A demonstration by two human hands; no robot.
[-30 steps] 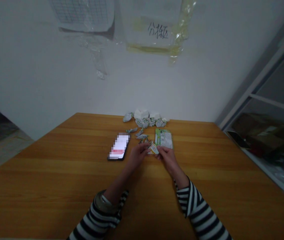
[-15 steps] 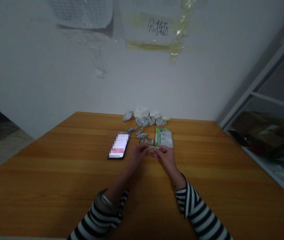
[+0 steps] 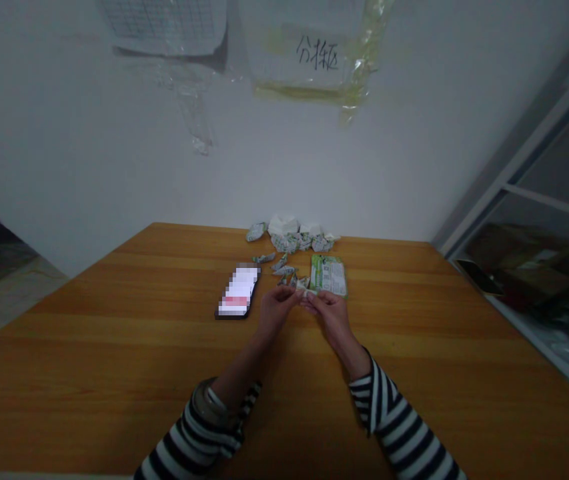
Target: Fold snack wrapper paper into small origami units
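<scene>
Both hands meet over a wooden table (image 3: pixel 114 347) and pinch one small folded piece of printed paper (image 3: pixel 306 294) between their fingertips. My left hand (image 3: pixel 275 308) grips its left side and my right hand (image 3: pixel 331 312) its right side, fingers closed. A green and white printed sheet (image 3: pixel 329 275) lies flat just beyond my right hand. Several small folded paper pieces (image 3: pixel 284 270) lie scattered behind the hands, and a pile of folded pieces (image 3: pixel 291 237) sits at the table's far edge. Both sleeves are black and white striped.
A phone (image 3: pixel 238 299) with a lit screen lies left of my left hand. A white wall rises behind the table, with taped sheets (image 3: pixel 314 57) high up. A metal shelf (image 3: pixel 539 267) with dark items stands at the right.
The hands have lifted the small paper piece slightly and drawn closer together, with the paper turned between the fingertips. The phone and the other pieces lie where they were.
</scene>
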